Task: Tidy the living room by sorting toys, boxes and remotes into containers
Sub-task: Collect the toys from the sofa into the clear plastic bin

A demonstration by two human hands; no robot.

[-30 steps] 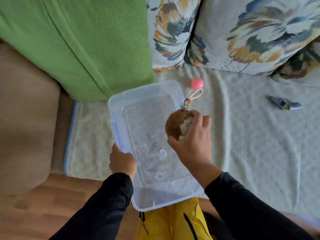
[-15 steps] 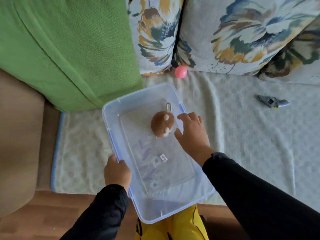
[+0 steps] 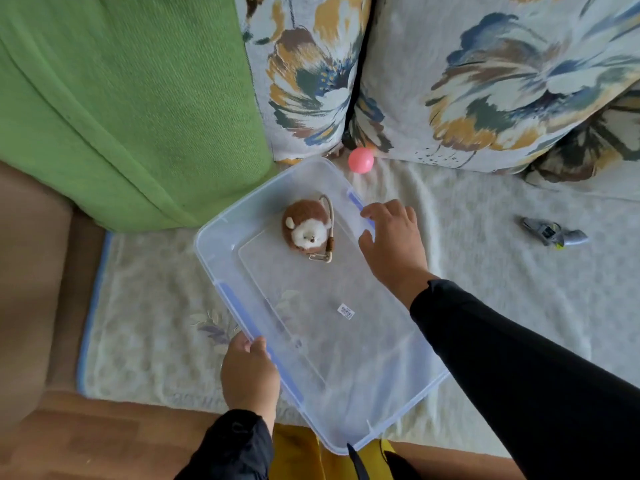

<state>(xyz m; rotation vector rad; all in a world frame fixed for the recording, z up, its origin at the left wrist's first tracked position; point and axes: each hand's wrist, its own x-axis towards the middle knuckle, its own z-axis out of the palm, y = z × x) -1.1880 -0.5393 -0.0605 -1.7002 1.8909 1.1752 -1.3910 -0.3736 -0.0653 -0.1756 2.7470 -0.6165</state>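
Bin (image 3: 221, 244) sat on sofa seat before me, near end overhanging seat edge. Plush toy (image 3: 304, 226) lay in bin, at far end. My left hand (image 3: 250, 372) gripped bin's left rim near me; my right hand (image 3: 393, 242) rested over right rim, just beside toy. Ball (image 3: 361, 160) lay behind bin, against cushions (image 3: 485, 81). Toy gun (image 3: 550, 233) lay well right of bin. Blanket (image 3: 121, 98) draped behind bin, left.

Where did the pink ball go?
In the head view the pink ball lies on the pale sofa cover, against the flowered cushions, just beyond the far corner of the clear plastic box.
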